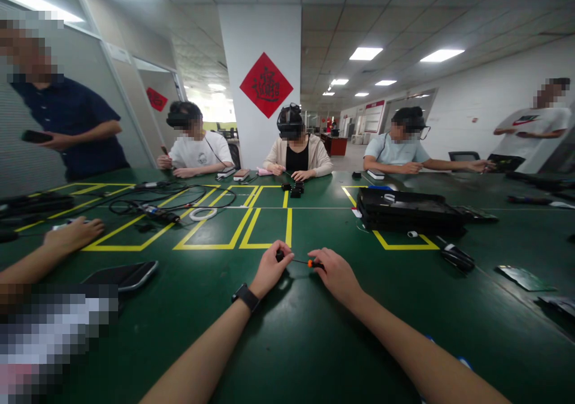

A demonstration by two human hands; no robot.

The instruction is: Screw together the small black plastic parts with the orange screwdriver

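While both hands meet mid-table, we pinch 1 small tool between them.
Left hand (269,269) is closed on a small black part (280,254); right hand (335,274) is clamped on the orange-collared screwdriver (305,263), tip at that part, just above the green table (287,332). Progress looks mid-step, we judge; fastening state unreadable. Legible writing: only 1 character on the red diamond sign (266,85), no brands.

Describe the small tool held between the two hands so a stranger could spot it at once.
Start at the green table with yellow taped boxes. At its near edge, the left hand and right hand meet. Between them runs a thin screwdriver, the only item there with an orange collar.
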